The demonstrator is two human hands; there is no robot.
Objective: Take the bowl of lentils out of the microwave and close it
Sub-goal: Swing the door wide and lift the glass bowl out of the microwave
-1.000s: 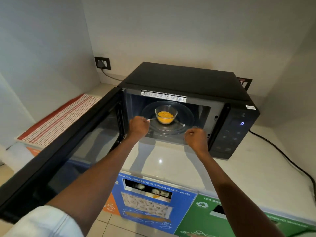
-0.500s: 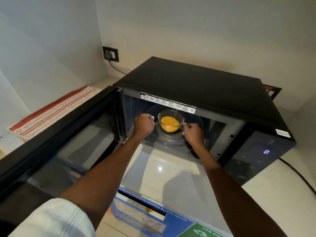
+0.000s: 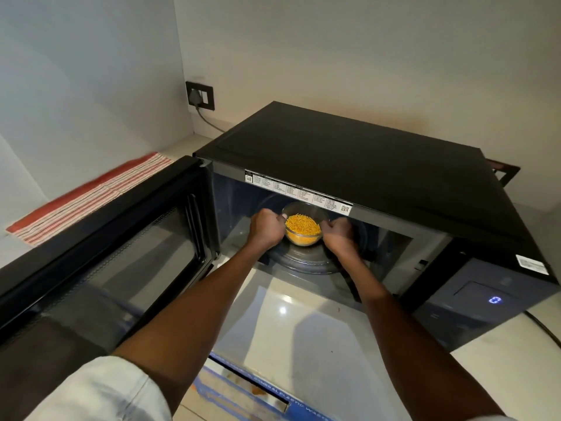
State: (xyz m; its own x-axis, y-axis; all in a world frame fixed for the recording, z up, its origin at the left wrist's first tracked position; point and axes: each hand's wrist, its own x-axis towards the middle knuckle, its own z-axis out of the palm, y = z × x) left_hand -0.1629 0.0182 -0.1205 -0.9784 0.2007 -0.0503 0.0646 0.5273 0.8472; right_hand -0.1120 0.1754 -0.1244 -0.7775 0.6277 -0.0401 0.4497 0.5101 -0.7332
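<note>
A small glass bowl of yellow-orange lentils [image 3: 303,230] sits on the glass turntable [image 3: 306,264] inside the black microwave [image 3: 349,153]. The microwave's door [image 3: 100,247] is swung wide open to the left. My left hand [image 3: 265,227] is inside the cavity, its fingers against the bowl's left side. My right hand [image 3: 338,232] clasps the bowl's right side. Both hands close around the bowl, which still looks seated on the turntable.
A red and white striped cloth [image 3: 88,196] lies on the counter left of the door. A wall socket [image 3: 199,95] with a plugged cable is behind the microwave. The lit control panel [image 3: 485,299] is at the right. Blue labelled bins [image 3: 258,393] stand below the white counter [image 3: 291,326].
Both hands moved from the microwave's opening deeper into the cavity and closed onto the two sides of the bowl. My head came closer and looks down more steeply.
</note>
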